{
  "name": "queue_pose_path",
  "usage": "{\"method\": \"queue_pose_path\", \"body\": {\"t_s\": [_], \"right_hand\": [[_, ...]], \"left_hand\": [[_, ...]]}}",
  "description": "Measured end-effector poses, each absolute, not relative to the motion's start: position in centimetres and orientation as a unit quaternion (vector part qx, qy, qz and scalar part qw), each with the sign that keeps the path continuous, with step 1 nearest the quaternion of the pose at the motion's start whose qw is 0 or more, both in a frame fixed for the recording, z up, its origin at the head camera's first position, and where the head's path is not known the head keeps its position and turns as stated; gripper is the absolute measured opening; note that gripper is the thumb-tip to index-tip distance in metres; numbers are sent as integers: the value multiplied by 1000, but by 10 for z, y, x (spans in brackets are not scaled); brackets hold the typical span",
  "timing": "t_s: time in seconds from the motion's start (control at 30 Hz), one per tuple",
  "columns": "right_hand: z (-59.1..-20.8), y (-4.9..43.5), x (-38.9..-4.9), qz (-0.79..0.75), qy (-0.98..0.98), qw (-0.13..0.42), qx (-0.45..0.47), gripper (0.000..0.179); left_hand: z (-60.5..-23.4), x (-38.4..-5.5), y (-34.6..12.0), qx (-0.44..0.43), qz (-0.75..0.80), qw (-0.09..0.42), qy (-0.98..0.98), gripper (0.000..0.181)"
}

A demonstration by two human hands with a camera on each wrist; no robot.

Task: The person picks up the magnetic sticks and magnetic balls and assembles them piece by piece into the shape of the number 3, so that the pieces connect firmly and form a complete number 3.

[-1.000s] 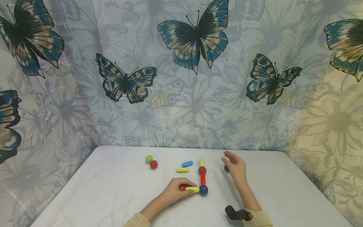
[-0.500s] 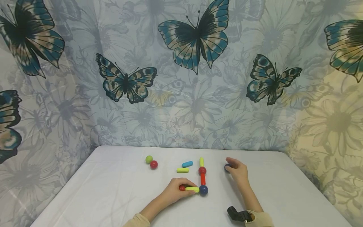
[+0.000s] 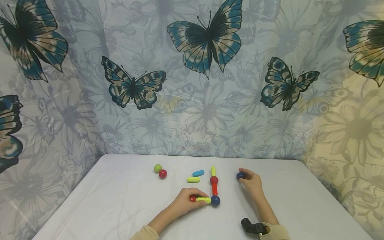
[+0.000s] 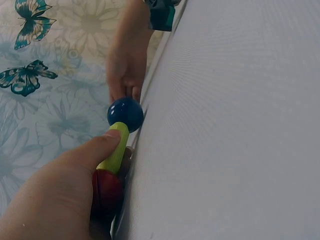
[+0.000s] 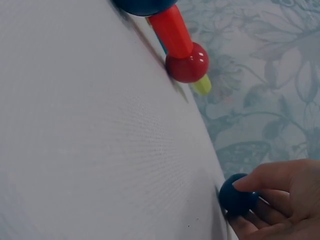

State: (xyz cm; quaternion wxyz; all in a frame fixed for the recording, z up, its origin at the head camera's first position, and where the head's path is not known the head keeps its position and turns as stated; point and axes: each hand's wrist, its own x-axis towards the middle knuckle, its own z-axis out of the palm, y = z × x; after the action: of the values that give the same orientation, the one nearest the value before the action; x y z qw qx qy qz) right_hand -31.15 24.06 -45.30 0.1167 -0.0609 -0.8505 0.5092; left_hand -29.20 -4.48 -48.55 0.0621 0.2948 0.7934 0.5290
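Observation:
My left hand (image 3: 189, 201) pinches a yellow-green stick (image 4: 116, 152) between thumb and fingers. One end of that stick meets a dark blue ball (image 3: 215, 200), the other a red ball (image 4: 106, 191) partly covered by the hand. From the blue ball a red stick (image 3: 214, 189) runs away to a second red ball (image 3: 214, 180), topped by another yellow-green stick (image 3: 213, 171). Off to the right, my right hand (image 3: 252, 181) grips a loose dark blue ball (image 5: 238, 194) with thumb and fingertips, low over the table.
A green ball (image 3: 157, 168) and a red ball (image 3: 163, 174) sit side by side at the back left of the white table (image 3: 120, 193). Between them and the joined pieces lie a blue stick (image 3: 198, 173) and a yellow-green stick (image 3: 193, 180). A patterned cloth (image 3: 207, 130) hangs behind.
My right hand has come down onto the loose blue ball and closed its thumb and fingers on it. The left hand keeps its hold in the same place.

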Motion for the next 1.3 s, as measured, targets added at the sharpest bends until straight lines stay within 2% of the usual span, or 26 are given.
{"method": "queue_pose_path", "body": {"t_s": [0.47, 1.3], "right_hand": [[-462, 238, -317, 516, -841, 156, -46, 40], [-461, 210, -341, 531, -832, 149, -56, 40]], "left_hand": [[-489, -296, -46, 307, 517, 53, 797, 22], [-489, -297, -46, 305, 517, 61, 798, 22]]}}
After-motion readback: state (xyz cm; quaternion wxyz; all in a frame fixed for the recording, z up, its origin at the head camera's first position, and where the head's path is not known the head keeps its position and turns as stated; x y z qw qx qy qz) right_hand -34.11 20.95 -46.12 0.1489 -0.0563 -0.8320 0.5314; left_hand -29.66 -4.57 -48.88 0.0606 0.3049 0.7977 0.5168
